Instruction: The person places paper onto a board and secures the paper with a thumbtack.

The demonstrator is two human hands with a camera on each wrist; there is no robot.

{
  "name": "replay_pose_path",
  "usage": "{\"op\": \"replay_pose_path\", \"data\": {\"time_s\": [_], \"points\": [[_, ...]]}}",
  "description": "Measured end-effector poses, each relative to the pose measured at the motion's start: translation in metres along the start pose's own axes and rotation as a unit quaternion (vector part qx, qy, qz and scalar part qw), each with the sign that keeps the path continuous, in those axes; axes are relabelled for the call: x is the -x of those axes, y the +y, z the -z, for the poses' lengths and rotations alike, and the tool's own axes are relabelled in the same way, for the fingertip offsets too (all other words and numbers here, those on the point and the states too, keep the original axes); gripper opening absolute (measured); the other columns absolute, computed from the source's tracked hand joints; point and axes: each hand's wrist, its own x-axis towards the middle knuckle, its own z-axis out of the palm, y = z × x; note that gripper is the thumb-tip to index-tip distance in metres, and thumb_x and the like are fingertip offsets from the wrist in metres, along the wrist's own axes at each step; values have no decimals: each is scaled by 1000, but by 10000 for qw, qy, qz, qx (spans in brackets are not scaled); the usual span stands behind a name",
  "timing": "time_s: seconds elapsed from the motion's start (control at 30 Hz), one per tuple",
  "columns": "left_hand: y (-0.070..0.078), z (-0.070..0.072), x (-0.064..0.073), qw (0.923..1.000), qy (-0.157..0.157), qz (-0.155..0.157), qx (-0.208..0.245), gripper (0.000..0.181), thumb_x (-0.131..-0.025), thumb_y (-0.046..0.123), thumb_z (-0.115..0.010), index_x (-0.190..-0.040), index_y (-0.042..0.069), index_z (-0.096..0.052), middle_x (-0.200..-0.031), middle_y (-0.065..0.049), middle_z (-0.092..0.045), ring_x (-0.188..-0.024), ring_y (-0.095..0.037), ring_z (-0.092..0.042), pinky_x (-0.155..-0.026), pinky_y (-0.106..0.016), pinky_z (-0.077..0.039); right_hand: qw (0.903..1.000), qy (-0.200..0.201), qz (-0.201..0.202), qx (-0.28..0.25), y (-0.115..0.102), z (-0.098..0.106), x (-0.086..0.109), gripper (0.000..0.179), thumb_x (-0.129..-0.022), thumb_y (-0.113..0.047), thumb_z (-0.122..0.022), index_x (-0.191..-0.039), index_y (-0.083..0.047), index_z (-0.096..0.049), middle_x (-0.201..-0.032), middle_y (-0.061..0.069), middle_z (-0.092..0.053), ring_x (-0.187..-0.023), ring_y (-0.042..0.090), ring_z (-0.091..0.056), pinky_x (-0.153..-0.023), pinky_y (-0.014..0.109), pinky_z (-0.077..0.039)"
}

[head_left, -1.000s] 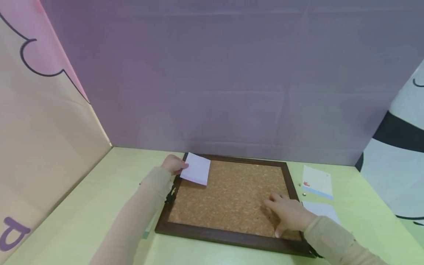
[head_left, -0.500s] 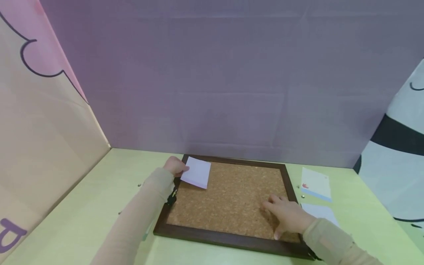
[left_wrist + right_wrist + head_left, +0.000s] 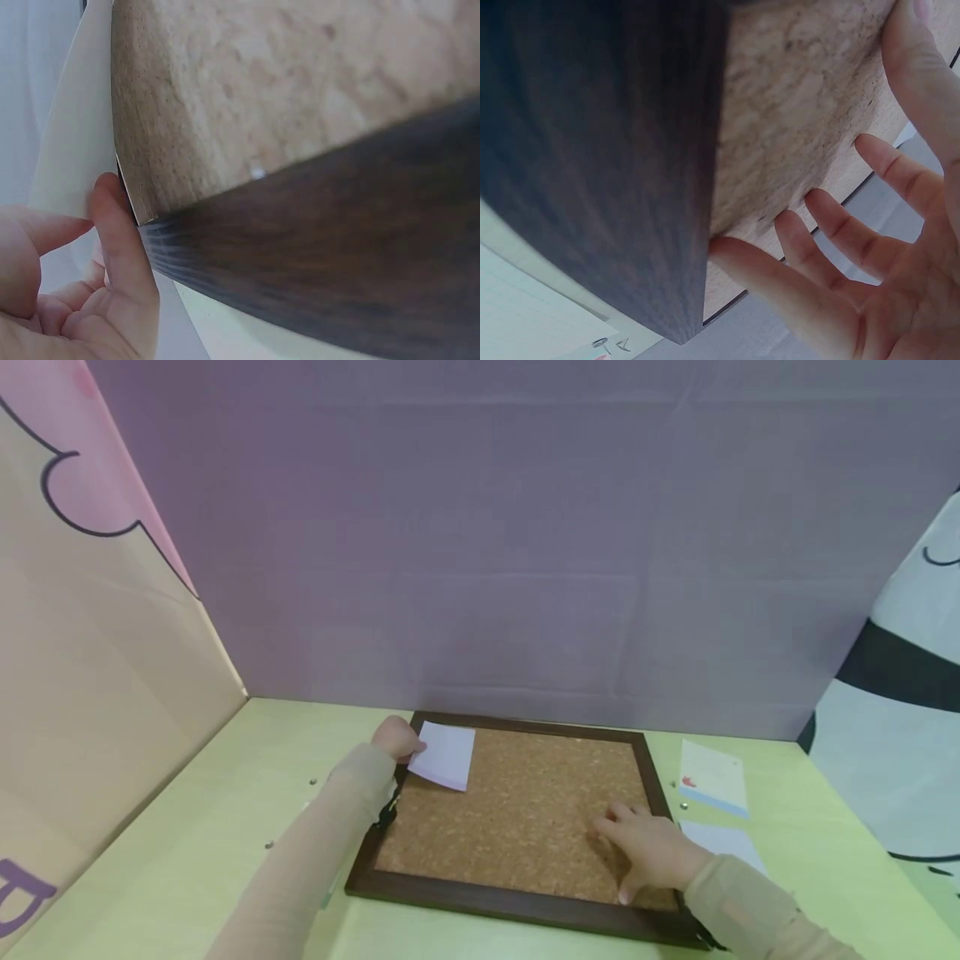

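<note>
Cork fills the dark-framed board (image 3: 517, 814) that lies flat on the green table (image 3: 187, 852), and a white paper note (image 3: 444, 756) is held over the board's far left corner, pinched at its left edge by the curled fingers of the left hand (image 3: 396, 739). Flat on the cork near the board's right frame, the right hand (image 3: 654, 850) is rested with fingers spread and straight, gripping nothing, while a notepad (image 3: 712, 775) and small pins (image 3: 683, 806) are seen on the table just beyond that right frame
</note>
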Motion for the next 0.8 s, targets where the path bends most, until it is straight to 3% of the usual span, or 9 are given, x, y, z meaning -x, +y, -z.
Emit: {"op": "replay_pose_path", "data": {"time_s": [0.1, 0.17, 0.27, 0.37, 0.53, 0.6, 0.63, 0.7, 0.8], "points": [[-56, -44, -71, 9990, 183, -255, -319, 30, -73, 37, -76, -63, 10, -67, -60, -4, -61, -54, -18, -57, -58, -30, -46, 10000, -5, -14, -57, 0, 1, 0, 77, -46, -32, -87, -114, -16, -57, -97, 0, -45, -84, 19, -47, -54, 32, -42], [-81, -65, -106, 9989, 155, -114, -419, 30, -71, 40, -77, -61, 13, -67, -59, -2, -61, -52, -18, -57, -57, -31, -46, 10000, -11, -24, -84, 0, 1, 0, 75, -46, -32, -87, -113, -17, -57, -97, -1, -45, -84, 19, -47, -54, 32, -41], [-103, -81, -134, 9990, 158, -206, -357, 34, -68, 47, -78, -56, 18, -64, -52, 2, -58, -47, -15, -56, -52, -28, -44, 9999, -17, -33, -112, 0, 1, -1, 74, -46, -32, -87, -112, -18, -57, -97, 0, -46, -83, 19, -47, -54, 33, -41], [-99, -78, -127, 9978, 222, -411, -467, 35, -68, 49, -76, -54, 19, -64, -50, 4, -57, -48, -13, -54, -53, -27, -43, 10000, -27, -36, -88, 1, 1, -1, 73, -46, -32, -87, -111, -19, -57, -98, 0, -46, -84, 20, -47, -54, 33, -41], [-57, -48, -76, 9969, 240, -378, -641, 27, -73, 35, -74, -65, 10, -69, -63, -4, -63, -60, -19, -57, -62, -29, -46, 10000, -15, 25, -70, 2, 0, -1, 73, -46, -34, -87, -111, -19, -57, -98, 0, -46, -84, 19, -47, -54, 33, -41], [-57, -48, -75, 9979, 220, -341, -514, 28, -71, 38, -77, -70, 10, -71, -69, -5, -65, -64, -19, -57, -65, -30, -48, 10000, -2, 67, -71, 2, -1, -1, 73, -46, -34, -87, -111, -18, -57, -98, 0, -46, -84, 19, -47, -54, 32, -41], [-70, -57, -90, 9983, 283, -320, -406, 33, -65, 44, -80, -68, 13, -70, -68, -3, -64, -63, -18, -56, -62, -30, -48, 10000, -3, 69, -70, 2, -1, -1, 73, -47, -35, -87, -112, -18, -57, -98, 0, -46, -84, 19, -47, -54, 32, -41], [-56, -46, -73, 9989, 212, -170, -391, 35, -66, 44, -80, -74, 11, -72, -75, -5, -67, -70, -19, -60, -70, -33, -51, 9999, 17, 114, -53, 2, -1, -1, 74, -47, -35, -87, -112, -18, -57, -98, -1, -46, -83, 19, -46, -54, 31, -40], [-49, -43, -68, 9985, 263, -161, -443, 34, -66, 41, -80, -74, 9, -72, -76, -6, -67, -71, -20, -60, -71, -33, -51, 9999, 18, 149, -80, 2, 1, 0, 73, -47, -36, -86, -112, -18, -57, -97, -1, -46, -82, 17, -45, -53, 30, -39]]}}
